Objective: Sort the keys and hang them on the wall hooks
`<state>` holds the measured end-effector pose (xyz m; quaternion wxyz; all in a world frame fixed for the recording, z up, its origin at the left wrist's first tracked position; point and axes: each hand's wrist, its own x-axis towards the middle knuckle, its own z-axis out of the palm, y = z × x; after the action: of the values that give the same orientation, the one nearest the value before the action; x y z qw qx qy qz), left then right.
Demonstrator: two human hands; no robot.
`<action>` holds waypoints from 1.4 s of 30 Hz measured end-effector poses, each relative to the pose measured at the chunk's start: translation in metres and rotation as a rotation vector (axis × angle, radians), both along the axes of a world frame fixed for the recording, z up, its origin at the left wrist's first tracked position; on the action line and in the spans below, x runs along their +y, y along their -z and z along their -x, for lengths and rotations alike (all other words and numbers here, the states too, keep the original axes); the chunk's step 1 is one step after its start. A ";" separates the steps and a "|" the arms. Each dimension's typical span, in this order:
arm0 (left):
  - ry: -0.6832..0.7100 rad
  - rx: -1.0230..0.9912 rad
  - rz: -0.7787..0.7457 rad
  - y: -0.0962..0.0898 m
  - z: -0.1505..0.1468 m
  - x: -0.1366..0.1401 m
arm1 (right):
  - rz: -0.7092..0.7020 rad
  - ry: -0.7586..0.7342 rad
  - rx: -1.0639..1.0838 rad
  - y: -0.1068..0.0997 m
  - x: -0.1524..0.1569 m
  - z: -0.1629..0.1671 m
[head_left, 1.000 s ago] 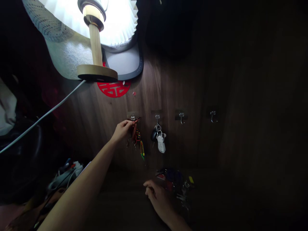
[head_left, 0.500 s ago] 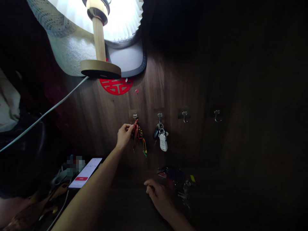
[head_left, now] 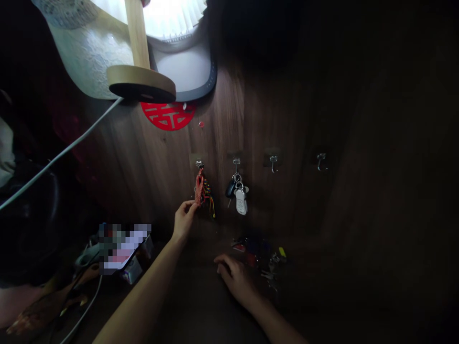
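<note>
A lit lamp [head_left: 139, 43] partly hides a red cutout [head_left: 168, 115].

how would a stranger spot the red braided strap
Below and right of the lamp, four metal hooks form a row. The strap hangs from the leftmost, left hand at its lower end. Its reddish braid sets it apart from the multicoloured cord beside it.

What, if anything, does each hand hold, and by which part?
The left hand seems to pinch the red braided strap by its lower end; the right hand holds nothing visible.
</note>
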<state>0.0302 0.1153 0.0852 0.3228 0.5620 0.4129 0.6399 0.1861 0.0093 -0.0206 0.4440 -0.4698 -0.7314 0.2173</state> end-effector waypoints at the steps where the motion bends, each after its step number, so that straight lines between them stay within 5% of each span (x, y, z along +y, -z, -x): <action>1: 0.001 0.010 0.010 0.005 0.001 -0.003 | -0.005 0.002 -0.004 0.000 0.000 0.000; 13: 0.055 0.175 0.125 0.066 0.020 -0.053 | -0.051 0.035 -0.063 0.003 0.000 -0.003; 20: 0.125 0.452 0.190 0.086 0.033 -0.085 | -0.082 0.122 -0.138 0.001 0.004 -0.015; 32: 0.140 0.560 0.200 0.106 0.042 -0.101 | 0.025 0.721 -0.423 -0.002 0.018 -0.072; 42: 0.139 0.650 0.138 0.110 0.043 -0.098 | -0.058 0.331 -0.625 0.008 0.008 -0.038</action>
<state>-0.0124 0.0173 -0.0247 0.2543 0.7405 0.4970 0.3741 0.2237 0.0177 -0.0288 0.2411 -0.6130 -0.7517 -0.0326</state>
